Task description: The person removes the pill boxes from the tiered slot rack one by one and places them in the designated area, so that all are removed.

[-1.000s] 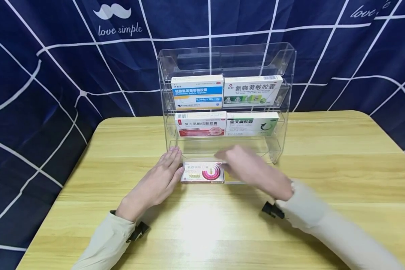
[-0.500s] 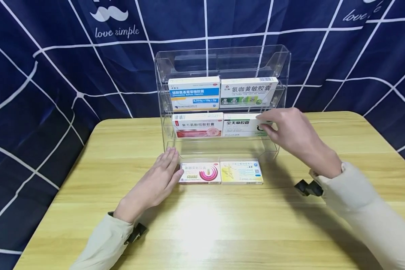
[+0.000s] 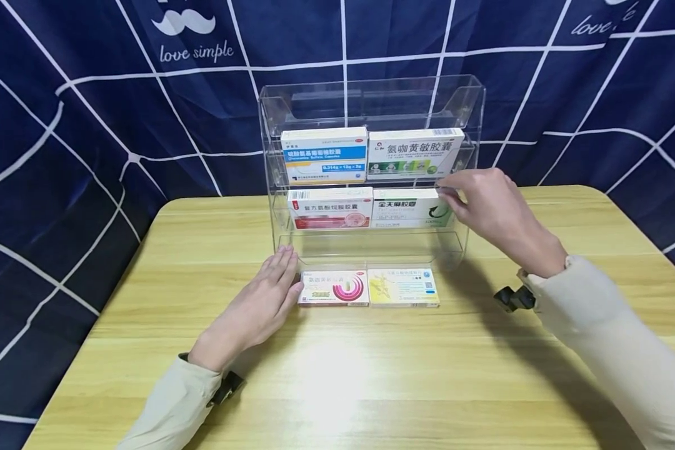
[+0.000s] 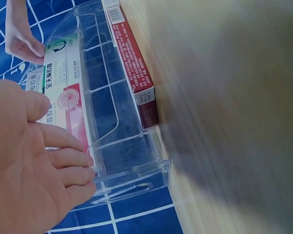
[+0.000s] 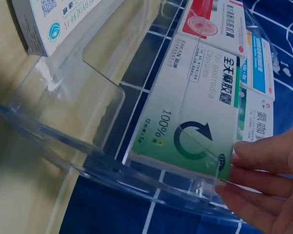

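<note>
My left hand (image 3: pixel 253 306) lies with fingers extended by the lower left of a clear display rack (image 3: pixel 371 244), its thumb beside a white-and-pink medicine box (image 3: pixel 333 289). My right hand (image 3: pixel 500 209) pinches the upper right corner of a white-and-green medicine box (image 5: pixel 185 107) standing in the rack, thumb at its top edge, fingers behind the corner. Left of that box, in the same tier, stands a red-and-white medicine box (image 3: pixel 330 209). One tier up are a blue-and-white box (image 3: pixel 324 156) and a white box with a green strip (image 3: pixel 413 156).
A white-and-yellow medicine box (image 3: pixel 403 289) lies beside the pink one, in front of the rack on the wooden table (image 3: pixel 337 387). A dark blue curtain (image 3: pixel 202 125) with white lines hangs behind the table and along its sides.
My right hand has left the white-and-yellow box, risen to the white-and-green box, then shifted slightly right and up to its corner. My left hand has stayed in place.
</note>
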`<state>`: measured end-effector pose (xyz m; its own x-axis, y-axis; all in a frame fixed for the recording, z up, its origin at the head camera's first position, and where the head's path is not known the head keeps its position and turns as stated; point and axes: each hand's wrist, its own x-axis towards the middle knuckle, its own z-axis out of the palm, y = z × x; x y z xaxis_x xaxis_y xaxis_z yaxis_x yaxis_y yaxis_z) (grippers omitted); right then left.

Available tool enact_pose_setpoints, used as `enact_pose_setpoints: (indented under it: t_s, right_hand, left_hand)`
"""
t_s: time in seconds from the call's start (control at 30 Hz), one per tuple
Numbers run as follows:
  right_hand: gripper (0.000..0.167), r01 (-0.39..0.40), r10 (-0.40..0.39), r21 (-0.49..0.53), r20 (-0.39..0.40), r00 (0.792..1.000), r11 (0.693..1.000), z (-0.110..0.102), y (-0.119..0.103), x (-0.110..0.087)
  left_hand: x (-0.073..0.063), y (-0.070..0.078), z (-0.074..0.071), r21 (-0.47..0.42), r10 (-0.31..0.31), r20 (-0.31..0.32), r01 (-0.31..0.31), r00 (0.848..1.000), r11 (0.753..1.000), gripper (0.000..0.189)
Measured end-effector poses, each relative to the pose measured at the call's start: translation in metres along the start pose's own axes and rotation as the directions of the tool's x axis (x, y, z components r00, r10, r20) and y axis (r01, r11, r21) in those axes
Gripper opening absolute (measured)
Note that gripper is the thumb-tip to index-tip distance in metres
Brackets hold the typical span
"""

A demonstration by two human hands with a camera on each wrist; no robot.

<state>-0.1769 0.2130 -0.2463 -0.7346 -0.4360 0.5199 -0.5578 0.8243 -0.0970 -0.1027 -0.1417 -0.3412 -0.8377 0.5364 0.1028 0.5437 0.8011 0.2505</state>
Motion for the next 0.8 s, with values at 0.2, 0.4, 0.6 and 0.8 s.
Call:
enact_pose_setpoints:
  t_s: [0.2,0.4,0.6,0.8]
  right_hand:
    - [0.019,-0.013,0.013,0.001,0.027,1.000,1.000,0.0075,0.0008,0.0013]
    - [0.027,-0.029,0.029,0.006,0.041,0.999,1.000,0.0072,0.0000,-0.0011]
    - [0.024,-0.027,0.027,0.009,0.033,0.999,1.000,0.0081,-0.0011,-0.0049]
    - [0.022,-0.046,0.046,-0.024,0.020,0.999,0.999,0.0113,-0.0029,-0.0054]
  left_hand:
    - [-0.0020,-0.0012,-0.0002,0.016,0.015,0.011,-0.015,1.000,1.000,0.062]
    - [-0.0023,-0.0021,-0.0004,0.016,0.023,0.007,-0.023,1.000,1.000,0.061]
    - [-0.0019,-0.0015,-0.0016,0.011,0.020,0.009,-0.020,1.000,1.000,0.061]
    - [-0.0017,-0.0013,-0.0023,0.003,0.007,0.017,-0.007,1.000,1.000,0.063]
